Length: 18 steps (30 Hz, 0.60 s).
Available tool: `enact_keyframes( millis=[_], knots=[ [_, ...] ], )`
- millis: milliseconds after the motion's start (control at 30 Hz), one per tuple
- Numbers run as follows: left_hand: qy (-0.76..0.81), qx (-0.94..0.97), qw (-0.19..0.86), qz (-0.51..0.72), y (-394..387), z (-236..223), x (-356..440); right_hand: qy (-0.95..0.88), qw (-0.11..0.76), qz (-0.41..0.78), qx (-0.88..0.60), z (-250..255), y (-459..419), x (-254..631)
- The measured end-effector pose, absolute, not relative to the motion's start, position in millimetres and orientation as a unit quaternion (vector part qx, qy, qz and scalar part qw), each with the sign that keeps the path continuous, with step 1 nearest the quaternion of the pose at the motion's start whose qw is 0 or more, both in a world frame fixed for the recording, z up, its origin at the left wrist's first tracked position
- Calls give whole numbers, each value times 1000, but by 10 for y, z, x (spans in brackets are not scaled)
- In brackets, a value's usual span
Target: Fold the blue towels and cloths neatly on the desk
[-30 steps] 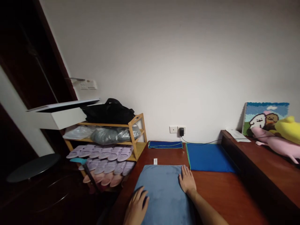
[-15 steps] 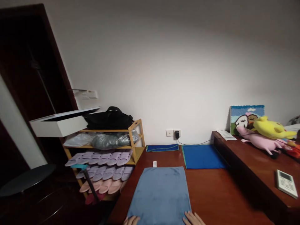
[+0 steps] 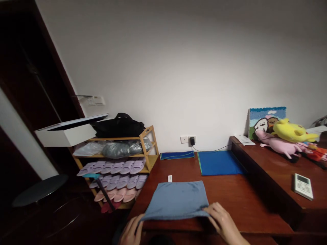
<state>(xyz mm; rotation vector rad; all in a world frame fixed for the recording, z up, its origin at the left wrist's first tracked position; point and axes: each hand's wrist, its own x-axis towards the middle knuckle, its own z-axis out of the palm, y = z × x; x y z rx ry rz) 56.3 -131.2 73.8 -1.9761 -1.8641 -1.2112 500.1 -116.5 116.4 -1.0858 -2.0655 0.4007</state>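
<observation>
A grey-blue cloth [image 3: 178, 199] lies on the reddish-brown table [image 3: 230, 200], its near edge lifted a little. My left hand [image 3: 132, 230] grips the near left corner between thumb and fingers. At the near right corner, my right hand [image 3: 220, 217] is closed on the cloth too. A small white tag [image 3: 170, 178] shows at the cloth's far edge. Behind lie a folded dark blue cloth [image 3: 177, 155] with green edging and a wider blue cloth [image 3: 219, 163] spread flat.
On the left, a wooden shoe rack [image 3: 149, 136] holds slippers [image 3: 127, 166], a black bag [image 3: 120, 126] and a white box [image 3: 66, 136]. A raised ledge at right carries plush toys [image 3: 291, 132] and a white calculator-like device [image 3: 303, 186]. A plug [image 3: 192, 141] sits in the wall socket.
Both hands have come further into view and now grip the near corners. The near edge of the grey-blue cloth has moved away from me and lifted, so less of its surface shows.
</observation>
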Motion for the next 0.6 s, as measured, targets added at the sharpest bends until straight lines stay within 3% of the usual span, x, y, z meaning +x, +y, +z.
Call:
enact_keyframes(
  millis=[167,300,433,600],
  knots=[
    [-697,-486,15,-527,-1473,1882,968,-752,497,140,-409,2047,-1091,5218],
    [-643,-396,-42,-654,-1320,2524,1154,-700,570,118,-414,2588,-1019,5306],
    [-581,-427,-107,-685,-706,2527,1061,-658,580,154,-454,2637,-707,5275],
    [-621,-527,-116,-568,212,2088,906,-657,507,191,-525,2124,133,5082]
  ],
)
